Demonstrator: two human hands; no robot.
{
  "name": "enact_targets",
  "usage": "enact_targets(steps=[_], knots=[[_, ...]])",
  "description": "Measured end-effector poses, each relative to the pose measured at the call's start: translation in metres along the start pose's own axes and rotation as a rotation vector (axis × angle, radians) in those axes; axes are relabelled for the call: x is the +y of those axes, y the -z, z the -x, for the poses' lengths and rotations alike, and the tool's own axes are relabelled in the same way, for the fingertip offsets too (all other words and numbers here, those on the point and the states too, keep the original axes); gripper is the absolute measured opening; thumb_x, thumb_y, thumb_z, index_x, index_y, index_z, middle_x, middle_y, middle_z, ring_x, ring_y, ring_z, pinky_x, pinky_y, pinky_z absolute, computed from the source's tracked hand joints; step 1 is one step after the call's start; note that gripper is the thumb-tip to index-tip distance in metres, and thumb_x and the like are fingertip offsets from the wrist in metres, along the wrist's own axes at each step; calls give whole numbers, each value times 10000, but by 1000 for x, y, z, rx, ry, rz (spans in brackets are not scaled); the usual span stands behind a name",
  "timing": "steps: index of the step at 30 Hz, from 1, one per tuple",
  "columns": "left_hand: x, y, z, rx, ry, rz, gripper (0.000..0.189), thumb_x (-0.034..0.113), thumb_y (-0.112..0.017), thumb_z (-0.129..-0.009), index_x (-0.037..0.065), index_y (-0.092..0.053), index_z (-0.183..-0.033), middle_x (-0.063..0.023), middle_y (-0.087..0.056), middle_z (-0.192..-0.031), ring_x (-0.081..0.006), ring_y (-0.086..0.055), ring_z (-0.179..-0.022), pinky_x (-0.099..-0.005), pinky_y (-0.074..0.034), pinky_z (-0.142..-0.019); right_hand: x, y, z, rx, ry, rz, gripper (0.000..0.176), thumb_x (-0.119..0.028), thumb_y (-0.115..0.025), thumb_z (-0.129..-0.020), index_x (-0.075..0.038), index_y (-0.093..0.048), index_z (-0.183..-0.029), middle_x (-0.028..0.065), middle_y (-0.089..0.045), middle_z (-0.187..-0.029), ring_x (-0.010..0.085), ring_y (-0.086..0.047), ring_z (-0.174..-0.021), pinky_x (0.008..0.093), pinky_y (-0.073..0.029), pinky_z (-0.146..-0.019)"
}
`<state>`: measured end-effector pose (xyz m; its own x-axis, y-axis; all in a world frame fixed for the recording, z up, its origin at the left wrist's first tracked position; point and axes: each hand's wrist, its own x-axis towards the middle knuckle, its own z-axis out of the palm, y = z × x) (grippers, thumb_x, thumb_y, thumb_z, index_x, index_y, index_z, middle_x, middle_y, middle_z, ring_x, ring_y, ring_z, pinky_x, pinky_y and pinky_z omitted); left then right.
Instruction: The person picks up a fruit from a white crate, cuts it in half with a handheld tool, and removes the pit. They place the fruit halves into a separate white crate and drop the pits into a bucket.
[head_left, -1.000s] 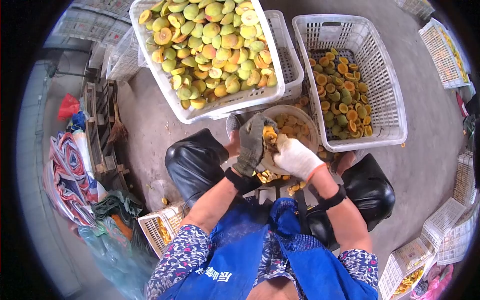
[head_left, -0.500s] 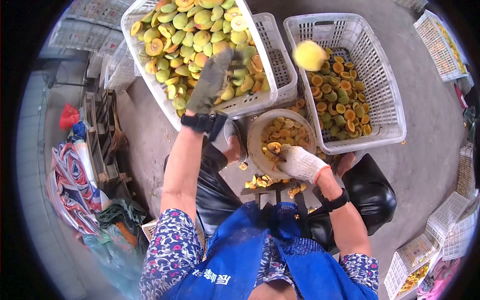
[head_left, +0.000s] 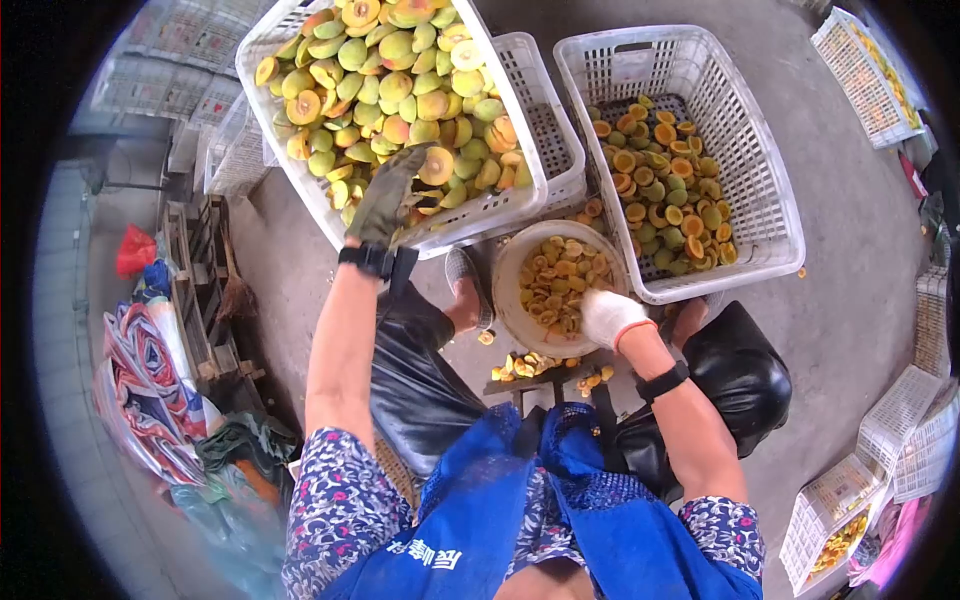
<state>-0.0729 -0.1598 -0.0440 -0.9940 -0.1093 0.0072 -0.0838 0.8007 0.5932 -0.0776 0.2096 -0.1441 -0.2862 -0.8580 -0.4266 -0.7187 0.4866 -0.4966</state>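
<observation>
My left hand (head_left: 388, 198), in a dark grey glove, is at the near edge of a white crate (head_left: 540, 150) heaped with green-yellow fruit halves that look like peaches. Its fingers and thumb close around a peach half (head_left: 436, 166) whose cut face points up. Over the right rim of a round white tub (head_left: 506, 300) is my right hand (head_left: 612, 318) in a white knitted glove. That hand is curled; its fingertips are hidden, and I cannot make out what they hold. Small yellow fruit pieces (head_left: 556, 275) lie in the tub.
To the right, a white crate (head_left: 765, 170) holds hollowed fruit halves (head_left: 680, 190). Another crate edge (head_left: 560, 130) shows under the heaped one. Yellow scraps (head_left: 525, 366) lie before my knees. Wooden pallets (head_left: 205, 300) and a broom (head_left: 236, 295) are at left.
A yellow fruit piece in the air over the right crate is gone from view. My left hand has moved slightly back left, onto a peach half. The right hand has shifted right, toward the tub's rim.
</observation>
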Motion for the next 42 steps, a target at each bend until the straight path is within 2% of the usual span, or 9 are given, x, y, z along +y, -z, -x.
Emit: enact_targets(steps=[2,4,9,26,34,37,40,41,42], knots=[[53,-3,12,55,435,1360,409,242,-511,-941,-12,-451,-1255,-138,-569,-1170,-238,-611,-989,-412,-550,-807,-24,40,4,431,211,-40,199,-129,-562,-760,23,-628,-872,223,-614,-910,333,-622,-804,420,-530,-669],[82,-16,26,67,396,1528,381,189,-542,-921,-17,-452,-1230,-157,-566,-1160,-256,-603,-1019,-446,-555,-826,-39,53,-1,705,385,19,169,-91,-571,-721,12,-595,-853,209,-552,-895,358,-591,-774,423,-510,-634],[147,-52,57,56,345,1523,362,152,-545,-913,-5,-454,-1226,-135,-557,-1176,-248,-573,-1059,-387,-485,-919,-73,88,15,948,322,-24,134,-83,-611,-728,-32,-594,-851,196,-562,-899,375,-579,-832,451,-488,-695],[165,-114,58,198,246,1347,432,130,-587,-895,1,-428,-1276,-100,-521,-1222,-191,-531,-1096,-331,-447,-955,-69,65,16,913,-74,94,160,-124,-591,-793,1,-603,-891,206,-515,-1103,346,-555,-814,402,-480,-653],[156,-111,57,122,264,1337,398,112,-557,-908,-3,-429,-1267,-102,-530,-1200,-210,-540,-1091,-331,-486,-901,-53,71,20,694,149,38,254,-135,-565,-812,65,-549,-968,284,-544,-1012,439,-554,-905,482,-467,-764],[163,-97,51,26,345,1428,377,256,-541,-931,-3,-490,-1201,-86,-578,-1126,-157,-564,-1015,-290,-476,-882,-62,81,21,637,55,-160,299,-171,-577,-813,62,-525,-993,286,-565,-986,429,-561,-916,476,-466,-775],[173,-92,41,39,195,1353,401,358,-441,-968,-9,-544,-1092,-109,-611,-1026,-173,-606,-921,-289,-507,-815,-82,100,37,599,-6,-447,347,-212,-601,-807,63,-517,-1002,283,-593,-921,402,-588,-884,472,-474,-760],[164,-100,40,53,272,1283,426,378,-399,-978,-11,-564,-1035,-108,-622,-964,-177,-617,-866,-286,-517,-777,-72,72,23,928,149,-214,335,-209,-583,-811,67,-527,-992,237,-608,-786,341,-627,-781,439,-493,-710],[164,-103,39,60,351,1213,468,397,-356,-988,-12,-584,-977,-107,-633,-902,-181,-628,-812,-283,-527,-739,-71,77,20,927,148,-215,335,-209,-583,-811,67,-527,-992,237,-608,-786,341,-627,-781,439,-493,-710]])
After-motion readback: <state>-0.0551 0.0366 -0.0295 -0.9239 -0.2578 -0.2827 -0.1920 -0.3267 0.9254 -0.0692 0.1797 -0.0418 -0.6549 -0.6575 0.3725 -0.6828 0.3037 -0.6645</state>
